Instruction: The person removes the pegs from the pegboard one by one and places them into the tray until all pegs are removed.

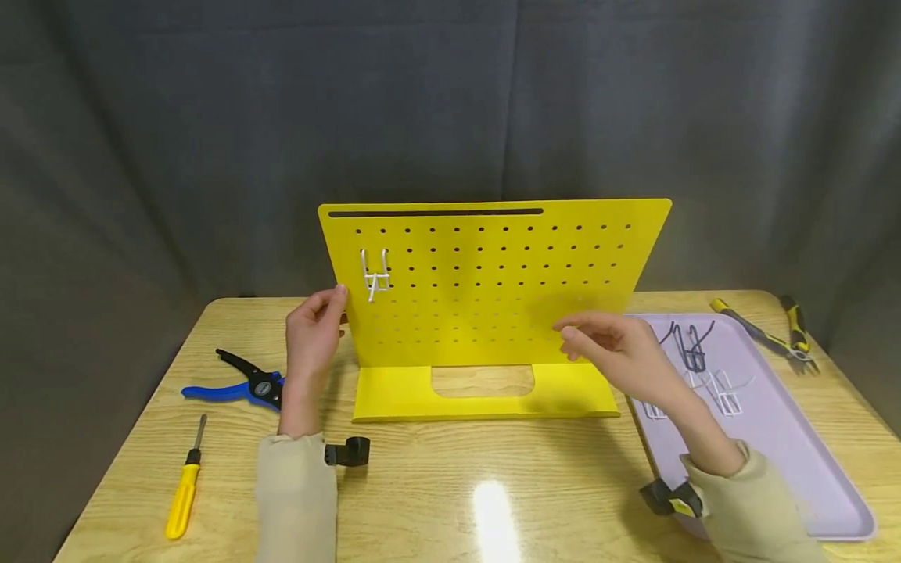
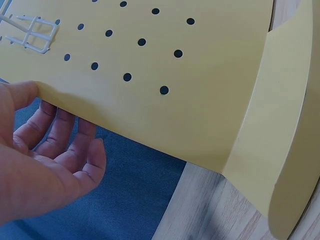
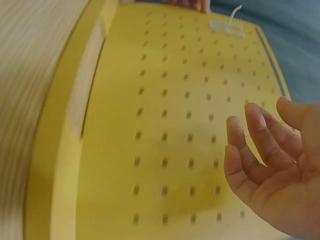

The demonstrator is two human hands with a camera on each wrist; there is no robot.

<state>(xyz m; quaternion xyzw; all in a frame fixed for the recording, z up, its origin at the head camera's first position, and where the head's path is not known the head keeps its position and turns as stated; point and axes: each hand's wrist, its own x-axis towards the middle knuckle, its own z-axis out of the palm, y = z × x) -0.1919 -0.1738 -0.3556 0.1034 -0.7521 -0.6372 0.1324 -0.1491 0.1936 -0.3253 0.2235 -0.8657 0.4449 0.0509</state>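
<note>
A yellow pegboard [image 1: 486, 313] stands upright on its folded base. One white wire hook [image 1: 376, 275] hangs in its holes at the upper left. My left hand [image 1: 314, 332] grips the board's left edge; in the left wrist view the thumb [image 2: 22, 95] lies on the front face and the other fingers curl behind. My right hand [image 1: 619, 348] hovers in front of the board's lower right part, fingers loosely bent and holding nothing. The right wrist view shows that same hand [image 3: 280, 160] apart from the board's surface.
At right, a lilac tray [image 1: 781, 461] carries a black wire hook [image 1: 693, 356] and several white wire hooks [image 1: 728, 400]. Beyond it lie yellow-and-black pliers [image 1: 756, 332] and another yellow-and-black tool [image 1: 795, 320]. On the left are blue-handled pliers [image 1: 242, 387] and a yellow screwdriver [image 1: 185, 493].
</note>
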